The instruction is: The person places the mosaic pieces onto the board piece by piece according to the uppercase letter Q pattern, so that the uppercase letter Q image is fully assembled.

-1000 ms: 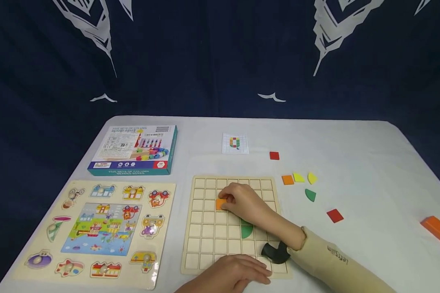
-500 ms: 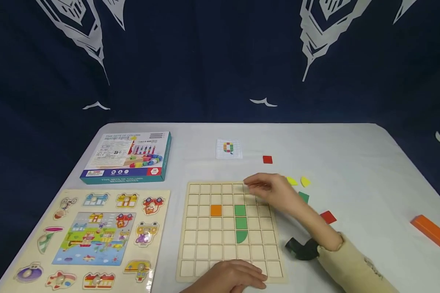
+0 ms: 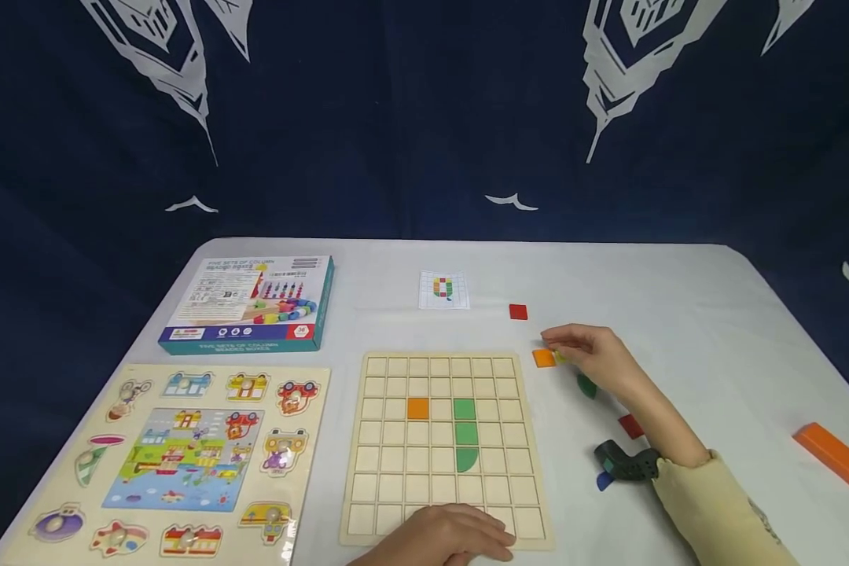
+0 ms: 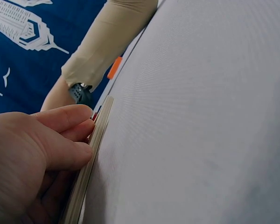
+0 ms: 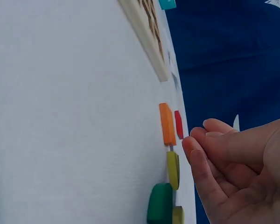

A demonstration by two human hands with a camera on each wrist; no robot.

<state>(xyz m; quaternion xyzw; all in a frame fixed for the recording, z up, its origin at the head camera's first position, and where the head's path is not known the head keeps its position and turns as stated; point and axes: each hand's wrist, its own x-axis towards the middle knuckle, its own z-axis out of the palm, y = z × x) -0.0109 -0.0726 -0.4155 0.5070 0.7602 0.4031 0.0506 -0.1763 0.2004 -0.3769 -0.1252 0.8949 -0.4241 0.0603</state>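
My left hand (image 3: 442,534) rests on the near edge of a wooden grid board (image 3: 382,479), fingers lying over it; in the left wrist view its thumb touches the board's edge (image 4: 97,140). An orange square (image 3: 417,409), two green squares (image 3: 464,433) and a green rounded piece (image 3: 466,459) sit in the grid. Right of the board, my right hand (image 3: 601,358) hovers over loose pieces, partly covering the yellow ones. Beside it lie an orange square (image 3: 543,358) and a green piece (image 3: 586,385). In the right wrist view, nothing shows between its fingers, near a yellow piece (image 5: 173,170).
Red squares lie behind (image 3: 518,312) and by the right forearm. A small blue piece (image 3: 604,480) lies under the black wrist camera (image 3: 626,462). A pattern card (image 3: 444,290), a teal box (image 3: 248,306), a picture puzzle (image 3: 304,464) and an orange block (image 3: 835,453) surround the board.
My right hand has let go of the orange square in the grid and moved right, off the board, to the loose pieces. My left hand stays at the near edge.
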